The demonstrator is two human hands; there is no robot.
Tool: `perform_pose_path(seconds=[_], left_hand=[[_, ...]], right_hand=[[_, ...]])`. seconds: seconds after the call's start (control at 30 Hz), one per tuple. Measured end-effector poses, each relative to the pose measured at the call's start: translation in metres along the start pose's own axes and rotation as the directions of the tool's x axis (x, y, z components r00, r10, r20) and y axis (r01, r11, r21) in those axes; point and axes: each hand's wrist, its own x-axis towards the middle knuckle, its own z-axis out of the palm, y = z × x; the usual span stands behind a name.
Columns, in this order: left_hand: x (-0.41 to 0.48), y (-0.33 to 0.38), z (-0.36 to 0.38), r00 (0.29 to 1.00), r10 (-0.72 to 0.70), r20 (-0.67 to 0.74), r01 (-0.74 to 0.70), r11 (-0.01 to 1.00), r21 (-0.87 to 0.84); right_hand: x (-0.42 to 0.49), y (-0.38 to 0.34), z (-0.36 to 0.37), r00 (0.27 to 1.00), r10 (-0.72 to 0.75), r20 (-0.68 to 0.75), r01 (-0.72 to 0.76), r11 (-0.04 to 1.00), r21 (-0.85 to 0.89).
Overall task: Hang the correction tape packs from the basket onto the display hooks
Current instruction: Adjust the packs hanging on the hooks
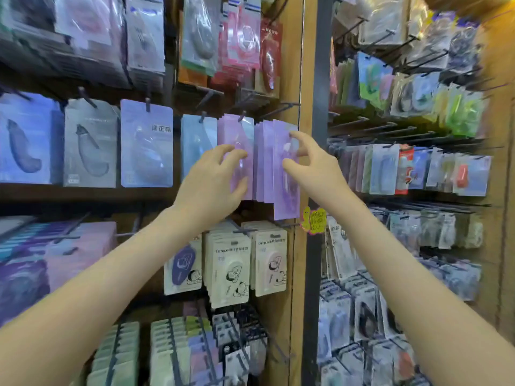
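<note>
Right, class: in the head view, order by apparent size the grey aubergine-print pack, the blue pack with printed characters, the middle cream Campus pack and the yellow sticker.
1. Grey aubergine-print pack and blue pack with printed characters: alike, unranked.
2. Middle cream Campus pack.
3. Yellow sticker.

This was a stationery shop: wooden display walls (pixel 296 79) filled the frame with hooks (pixel 281 107) carrying packaged correction tape packs (pixel 146 143).

**Person's arms.** Left hand (pixel 211 185) and right hand (pixel 315 165): both bare, with slim fingers (pixel 223 150). Left forearm (pixel 111 280) and right forearm (pixel 404 280): bare along their whole visible length.
</note>
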Motion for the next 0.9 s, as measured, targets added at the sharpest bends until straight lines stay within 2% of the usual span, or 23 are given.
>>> perform_pose_path(seconds=[0.07, 0.23, 0.47, 0.63, 0.9], left_hand=[[0.015, -0.014, 0.01, 1.0, 0.026, 0.011, -0.027, 0.986, 0.162], [0.039, -0.028, 0.024, 0.993, 0.062, 0.104, -0.096, 0.923, 0.373], [0.049, -0.039, 0.031, 0.989, 0.128, 0.08, -0.149, 0.895, 0.42], [0.048, -0.038, 0.031, 0.987, 0.121, 0.101, -0.152, 0.904, 0.4], [0.049, -0.037, 0.033, 0.986, 0.115, 0.116, -0.153, 0.903, 0.401]], right_hand=[[0.016, 0.0, 0.006, 1.0, 0.02, 0.001, -0.019, 0.999, -0.028], [0.041, 0.0, 0.019, 0.998, 0.051, 0.027, -0.047, 0.989, -0.142], [0.046, 0.003, 0.024, 0.998, 0.047, -0.033, -0.053, 0.98, -0.19], [0.042, 0.003, 0.03, 0.997, 0.007, -0.079, -0.036, 0.927, -0.372], [0.047, -0.002, 0.028, 0.994, 0.044, -0.099, -0.073, 0.944, -0.322]])
